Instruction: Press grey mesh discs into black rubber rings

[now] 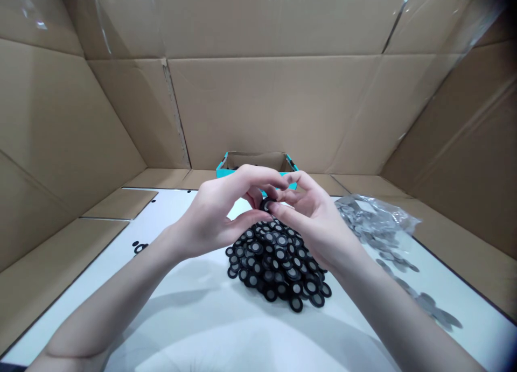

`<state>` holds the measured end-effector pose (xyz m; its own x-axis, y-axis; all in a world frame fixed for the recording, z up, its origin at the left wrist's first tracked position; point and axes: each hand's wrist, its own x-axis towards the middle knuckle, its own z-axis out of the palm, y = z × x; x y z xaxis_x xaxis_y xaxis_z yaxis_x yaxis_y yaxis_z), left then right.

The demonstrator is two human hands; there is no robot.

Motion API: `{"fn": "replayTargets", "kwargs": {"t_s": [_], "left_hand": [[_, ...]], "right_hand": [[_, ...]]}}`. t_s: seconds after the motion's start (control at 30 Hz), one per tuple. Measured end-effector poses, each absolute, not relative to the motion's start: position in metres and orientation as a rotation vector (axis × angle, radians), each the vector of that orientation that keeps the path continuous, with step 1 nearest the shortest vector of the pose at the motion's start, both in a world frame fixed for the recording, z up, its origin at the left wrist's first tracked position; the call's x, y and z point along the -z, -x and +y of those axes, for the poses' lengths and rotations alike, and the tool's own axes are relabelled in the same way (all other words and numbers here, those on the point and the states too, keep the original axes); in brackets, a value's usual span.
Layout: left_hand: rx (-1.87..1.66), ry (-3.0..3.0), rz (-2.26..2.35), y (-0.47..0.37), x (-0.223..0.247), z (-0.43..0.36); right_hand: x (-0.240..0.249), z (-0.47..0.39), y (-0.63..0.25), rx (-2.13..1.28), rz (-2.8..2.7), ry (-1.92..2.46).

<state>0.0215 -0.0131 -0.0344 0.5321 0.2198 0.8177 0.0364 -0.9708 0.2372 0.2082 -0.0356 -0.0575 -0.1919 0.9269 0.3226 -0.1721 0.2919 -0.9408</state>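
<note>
Above the pile, my left hand and my right hand meet at their fingertips. Between them is a small round black piece with a pale centre, pinched by the fingers of both. Part of it is hidden behind my right thumb. Right below lies a heap of black rings with grey centres, spread on the white tabletop. They look the same kind as the held piece.
A teal-edged box stands at the back, partly behind my hands. To the right lie a clear plastic bag of grey discs and loose grey discs. Several small black pieces lie at left. Cardboard walls surround the white table.
</note>
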Motion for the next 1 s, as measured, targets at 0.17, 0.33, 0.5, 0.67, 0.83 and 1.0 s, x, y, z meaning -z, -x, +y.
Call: {"fn": "replayTargets", "kwargs": {"t_s": [0.17,0.33,0.5,0.67,0.83,1.0], "left_hand": [[-1.303,-2.665,0.201,-0.019,0.029,-0.012],[-1.299,-2.743,0.219,-0.02,0.03,-0.009],[-1.477,-2.849,0.203,-0.025,0.035,-0.007],[-1.377,-2.873,0.167,-0.022,0.031,-0.008],[-1.122,-2.815,0.201,-0.013,0.026,-0.007],[-1.229,-2.729,0.327,-0.015,0.03,-0.006]], "right_hand": [[0.056,-0.037,-0.21,-1.045,-1.518,0.785],[0.056,-0.038,-0.21,-1.026,-1.494,0.762],[0.055,-0.037,-0.21,-1.053,-1.471,0.711],[0.055,-0.037,-0.21,-1.064,-1.514,0.671],[0.054,-0.038,-0.212,-1.053,-1.599,0.71],[0.055,-0.037,-0.212,-1.047,-1.459,0.693]]}}
